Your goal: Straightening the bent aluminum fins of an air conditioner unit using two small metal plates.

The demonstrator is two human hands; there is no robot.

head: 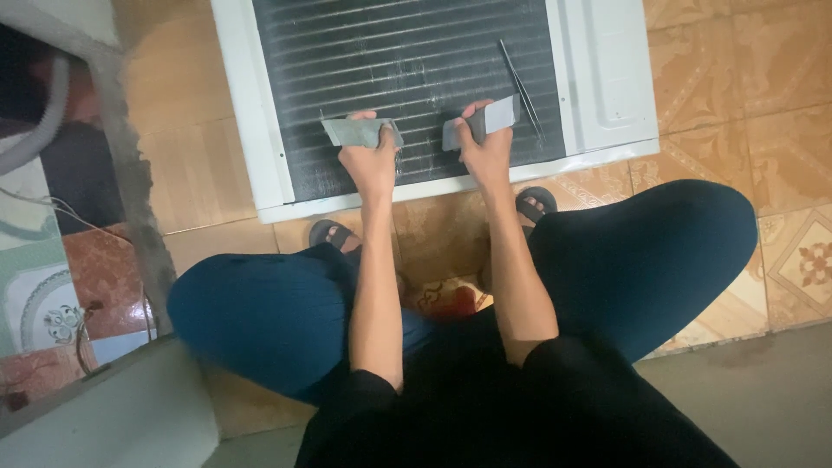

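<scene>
Floor [719, 78]: patterned tan and orange tiles, running under everything in view. Air-conditioner unit [607, 78]: white casing lying flat on the floor at the top of the view, its wide dark finned coil [407, 61] facing up and filling most of the frame between the white borders. Legs [659, 251]: the person squats just in front of the unit in dark blue trousers, knees spread to either side, forearms reaching out between them. Concrete ledge [130, 173]: a grey edge down the left side, with a pale hose and thin wires beyond it. Sandals [537, 204]: dark, one on each foot, toes almost at the unit's near white border. Left hand [371, 165]: closed in a grip around a flat grey card-like tool [355, 132], thumb on top, the piece held crosswise and resting on the lower part of the coil. Right hand [487, 156]: likewise closed around a second flat grey piece [494, 117], fingers wrapped over its middle, also against the coil, a little right of the first and apart from it. Thin metal rod [520, 82]: lies slanted on the coil's right side, just beside the right hand's piece; whether they touch cannot be told.
</scene>
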